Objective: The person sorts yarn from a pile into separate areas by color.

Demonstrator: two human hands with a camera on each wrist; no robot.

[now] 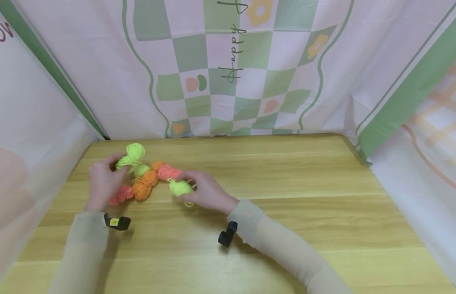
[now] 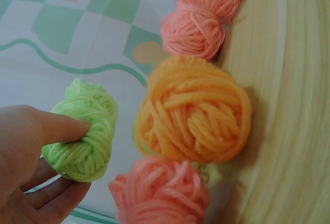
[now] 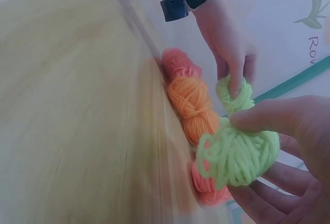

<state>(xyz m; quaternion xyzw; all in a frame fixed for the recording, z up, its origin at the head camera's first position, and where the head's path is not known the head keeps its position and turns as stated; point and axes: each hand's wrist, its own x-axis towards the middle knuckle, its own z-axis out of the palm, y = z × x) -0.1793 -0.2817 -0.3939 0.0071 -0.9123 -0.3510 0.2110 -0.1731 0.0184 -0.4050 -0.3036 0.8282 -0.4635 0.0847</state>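
My left hand [image 1: 103, 181] pinches a bright green yarn skein [image 1: 135, 152] between thumb and fingers above the far left of the table. In the left wrist view, the thumb presses on the front of that skein [image 2: 85, 136]. A second green yarn skein [image 3: 240, 154], with a loose loop at one end, is gripped by my right hand [image 1: 209, 194]. Between the hands lie orange yarn skeins [image 1: 141, 190] and another green one [image 1: 141, 170]. A pink skein [image 1: 121, 194] lies by the left wrist, and one more pink skein [image 1: 165, 172] is beside my right fingertips.
The skeins are grouped on the left part of a wooden table [image 1: 287, 204]. A checked cloth [image 1: 220, 98] hangs along the table's back edge, with white cloth [image 1: 36, 122] at the left side. Both wrists carry small black cameras [image 1: 228, 233].
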